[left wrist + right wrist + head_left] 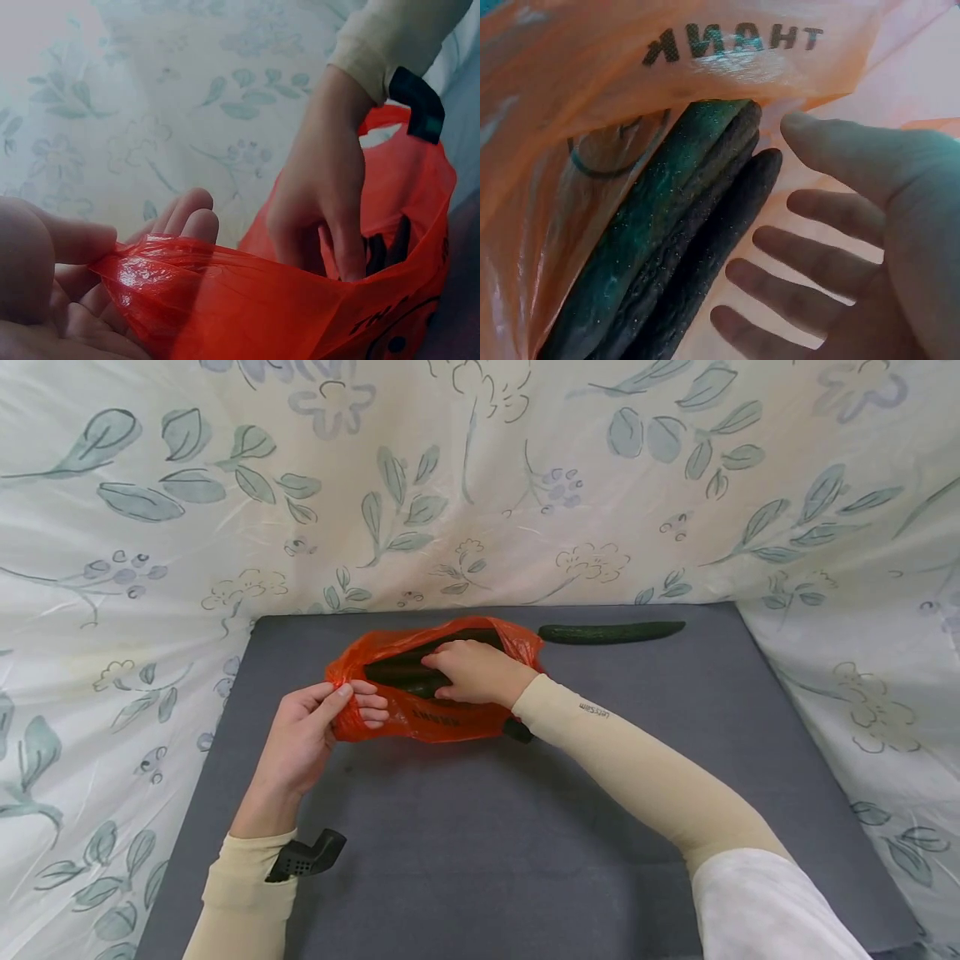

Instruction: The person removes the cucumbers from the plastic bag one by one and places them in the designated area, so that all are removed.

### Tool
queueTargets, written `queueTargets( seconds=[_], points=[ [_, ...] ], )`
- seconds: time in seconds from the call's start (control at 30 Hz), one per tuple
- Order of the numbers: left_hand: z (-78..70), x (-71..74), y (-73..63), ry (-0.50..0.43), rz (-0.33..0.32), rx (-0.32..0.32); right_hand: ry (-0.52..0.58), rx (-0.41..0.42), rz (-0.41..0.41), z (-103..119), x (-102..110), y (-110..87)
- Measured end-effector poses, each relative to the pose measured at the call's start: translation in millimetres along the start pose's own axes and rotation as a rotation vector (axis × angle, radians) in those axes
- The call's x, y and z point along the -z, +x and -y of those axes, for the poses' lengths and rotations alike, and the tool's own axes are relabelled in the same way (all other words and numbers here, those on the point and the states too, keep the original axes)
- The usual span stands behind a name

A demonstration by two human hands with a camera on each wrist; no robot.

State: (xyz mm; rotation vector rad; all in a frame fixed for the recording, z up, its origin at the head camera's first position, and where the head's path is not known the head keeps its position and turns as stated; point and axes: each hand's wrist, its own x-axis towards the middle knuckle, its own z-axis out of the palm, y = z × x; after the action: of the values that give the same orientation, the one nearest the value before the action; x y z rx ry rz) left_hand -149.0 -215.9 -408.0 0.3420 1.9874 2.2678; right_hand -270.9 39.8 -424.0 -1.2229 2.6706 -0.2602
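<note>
On the left, the person's left hand [300, 739] grips the left edge of a red plastic bag [438, 727], pinching the bunched film between thumb and fingers [196, 206]. A black device [306, 857] sits at that wrist, over a cream sleeve [251, 881]. The bag lies toward the far side of the dark grey table [450, 860], its mouth spread open and dark lettering [437, 718] on its near side. Inside it, dark green cucumbers [660, 217] lie side by side. Over to the right, the right hand [480, 672] reaches into the mouth from the near right; its fingers are spread, grasping nothing, with the thumb just beside the cucumbers' ends. Farther right, just past the bag, a single cucumber [611, 633] lies lengthwise along the table's far edge. Behind everything hangs a pale cloth [525, 527] printed with leaves and flowers.
</note>
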Motion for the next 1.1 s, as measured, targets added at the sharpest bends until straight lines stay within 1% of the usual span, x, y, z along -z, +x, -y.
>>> queueTargets(
  seconds=[0.2,0.43,0.57,0.8,0.9,0.97,1.1],
  points=[
    [0.1,1.3,-0.6,0.01,-0.004,-0.003,-0.046,-0.085,0.012,-2.2,-4.5,6.0],
    [0.7,3.7,-0.8,0.015,-0.001,-0.008,-0.03,-0.16,0.025,-11.0,-6.2,10.1],
    [0.6,4.2,-0.6,0.009,0.001,-0.008,-0.006,-0.182,0.024,-15.4,-7.8,10.9],
    [-0.5,4.9,-0.6,0.017,-0.002,-0.008,0.086,-0.214,-0.005,-21.0,-8.5,10.7],
    [-0.5,5.3,-1.2,0.018,0.0,-0.008,0.081,-0.213,-0.005,-22.7,-9.2,12.2],
    [-0.6,5.4,-1.7,0.016,0.002,-0.008,0.057,-0.204,-0.016,-23.8,-10.2,13.9],
    [-0.3,5.7,-2.6,0.011,0.007,-0.01,0.023,-0.186,-0.071,-28.2,-14.0,20.2]
  ],
)
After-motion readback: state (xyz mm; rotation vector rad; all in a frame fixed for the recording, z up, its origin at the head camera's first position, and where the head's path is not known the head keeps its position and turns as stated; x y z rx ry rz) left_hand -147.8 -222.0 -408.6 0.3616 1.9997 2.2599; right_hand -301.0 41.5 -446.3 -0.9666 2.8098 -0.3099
